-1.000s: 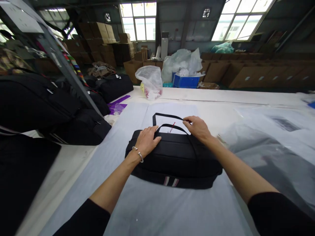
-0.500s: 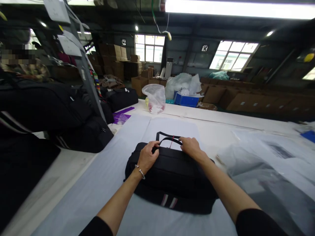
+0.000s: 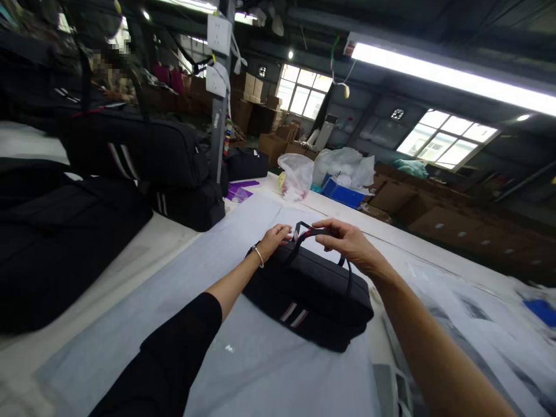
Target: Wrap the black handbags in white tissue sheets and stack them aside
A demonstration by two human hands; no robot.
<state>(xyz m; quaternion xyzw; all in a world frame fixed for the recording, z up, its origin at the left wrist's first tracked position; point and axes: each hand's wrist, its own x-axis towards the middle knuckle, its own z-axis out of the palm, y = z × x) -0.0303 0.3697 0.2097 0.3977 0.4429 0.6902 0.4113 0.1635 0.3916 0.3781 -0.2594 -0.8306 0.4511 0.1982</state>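
Note:
A black duffel bag (image 3: 324,278) with two pale stripes on its side sits on the white sheet (image 3: 256,359). My right hand (image 3: 343,240) grips the bag's strap handle (image 3: 299,249) from the right and holds it up above the bag. A small red spot shows on the handle by the fingers. My left hand (image 3: 276,237) is at the bag's far left end, its fingertips drawn together beside the handle and a small whitish piece. What they pinch, if anything, is too small to make out.
Black bags (image 3: 143,147) are piled at the left beside a grey post (image 3: 219,110). Clear plastic sheets (image 3: 473,324) lie at the right. A plastic sack (image 3: 296,176) and a blue box (image 3: 345,191) stand at the far edge. A person (image 3: 110,75) is at the back left.
The view has turned left and tilted. Both hands held the handles apart; now my right hand lifts the handles leftward, and my left hand has come close to it. The bag sits more slanted.

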